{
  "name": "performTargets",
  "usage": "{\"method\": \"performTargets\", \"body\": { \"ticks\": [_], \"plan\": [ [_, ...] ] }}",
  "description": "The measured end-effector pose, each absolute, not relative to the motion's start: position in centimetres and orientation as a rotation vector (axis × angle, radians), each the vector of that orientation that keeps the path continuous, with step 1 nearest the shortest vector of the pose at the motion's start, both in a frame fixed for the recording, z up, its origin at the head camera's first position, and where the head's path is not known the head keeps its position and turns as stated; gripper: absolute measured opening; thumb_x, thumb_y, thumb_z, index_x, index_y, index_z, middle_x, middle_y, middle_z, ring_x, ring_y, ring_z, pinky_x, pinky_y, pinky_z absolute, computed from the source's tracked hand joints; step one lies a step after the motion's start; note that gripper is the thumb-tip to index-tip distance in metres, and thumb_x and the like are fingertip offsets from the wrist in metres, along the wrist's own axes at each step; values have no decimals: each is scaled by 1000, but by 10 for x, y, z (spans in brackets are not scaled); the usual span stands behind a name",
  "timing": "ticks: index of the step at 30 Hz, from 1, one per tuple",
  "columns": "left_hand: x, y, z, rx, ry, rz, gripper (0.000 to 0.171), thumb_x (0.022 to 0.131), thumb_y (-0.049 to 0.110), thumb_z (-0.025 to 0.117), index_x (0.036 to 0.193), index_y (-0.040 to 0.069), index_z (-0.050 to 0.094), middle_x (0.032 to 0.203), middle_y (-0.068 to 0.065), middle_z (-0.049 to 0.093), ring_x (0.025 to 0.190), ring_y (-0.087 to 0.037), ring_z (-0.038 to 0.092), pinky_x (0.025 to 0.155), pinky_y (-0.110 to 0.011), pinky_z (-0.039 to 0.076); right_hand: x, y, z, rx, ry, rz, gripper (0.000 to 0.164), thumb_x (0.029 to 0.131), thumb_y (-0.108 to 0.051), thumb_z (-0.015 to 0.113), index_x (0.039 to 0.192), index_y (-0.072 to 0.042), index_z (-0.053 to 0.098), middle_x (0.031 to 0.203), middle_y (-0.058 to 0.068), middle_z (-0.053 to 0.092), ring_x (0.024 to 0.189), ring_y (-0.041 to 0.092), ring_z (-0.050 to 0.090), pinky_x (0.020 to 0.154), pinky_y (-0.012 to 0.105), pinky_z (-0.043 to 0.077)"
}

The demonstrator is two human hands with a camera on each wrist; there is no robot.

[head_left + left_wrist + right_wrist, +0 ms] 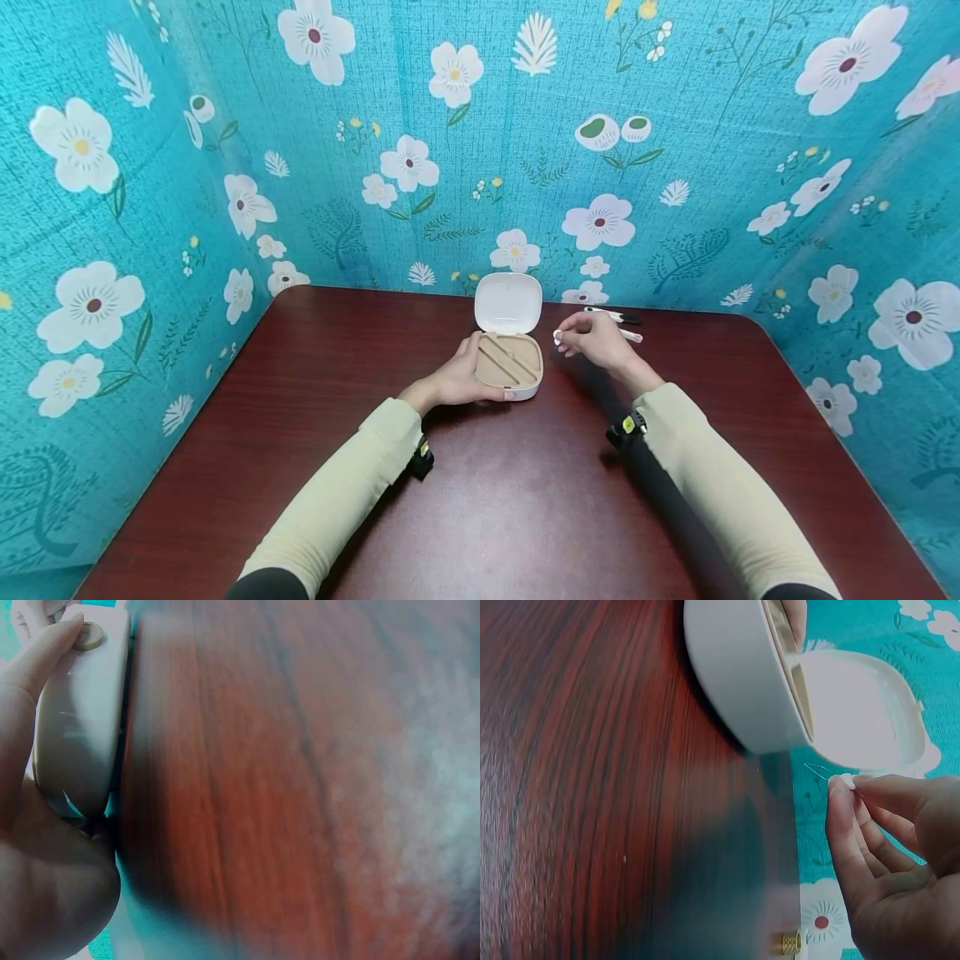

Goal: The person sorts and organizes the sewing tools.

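A small white box with a beige divided insert stands on the table, its white lid raised at the back. My left hand grips the box from its left side, thumb along the front wall. In the left wrist view the thumb reaches a round clasp on that wall. Right of the box, my right hand pinches a small white piece between thumb and fingertips. A thin thread-like loop sticks out from it; I cannot tell what the piece is.
Behind my right hand lie a slim black-and-white item and a pale pinkish stick. A gold-coloured ribbed end shows low in the right wrist view. The dark red wooden table meets a blue flowered cloth at the back.
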State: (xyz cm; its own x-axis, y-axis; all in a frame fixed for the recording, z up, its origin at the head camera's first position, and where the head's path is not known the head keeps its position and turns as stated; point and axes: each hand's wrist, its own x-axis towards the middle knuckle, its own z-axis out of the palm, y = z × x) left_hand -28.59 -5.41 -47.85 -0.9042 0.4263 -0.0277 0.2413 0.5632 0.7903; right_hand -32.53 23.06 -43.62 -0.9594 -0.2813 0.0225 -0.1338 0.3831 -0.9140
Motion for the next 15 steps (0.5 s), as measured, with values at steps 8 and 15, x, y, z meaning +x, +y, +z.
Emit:
{"method": "performTargets", "body": {
  "ticks": [8,15],
  "plan": [
    [-291,-54,-485,565,2595,1229,111,69,53,90,150,14,23,144,-15,34,128,-26,46,108,-40,39,-326,215,-436,-408,2464,-1650,15,97,1,67,105,14,67,92,30,70,75,25,71,79,55,58],
    [-287,-53,-481,542,2581,1227,114,70,52,90,152,14,21,146,-15,32,130,-27,45,110,-41,39,-325,204,-440,-458,2472,-1617,13,96,1,68,104,11,70,89,26,72,80,38,71,78,57,57]
  ]
}}
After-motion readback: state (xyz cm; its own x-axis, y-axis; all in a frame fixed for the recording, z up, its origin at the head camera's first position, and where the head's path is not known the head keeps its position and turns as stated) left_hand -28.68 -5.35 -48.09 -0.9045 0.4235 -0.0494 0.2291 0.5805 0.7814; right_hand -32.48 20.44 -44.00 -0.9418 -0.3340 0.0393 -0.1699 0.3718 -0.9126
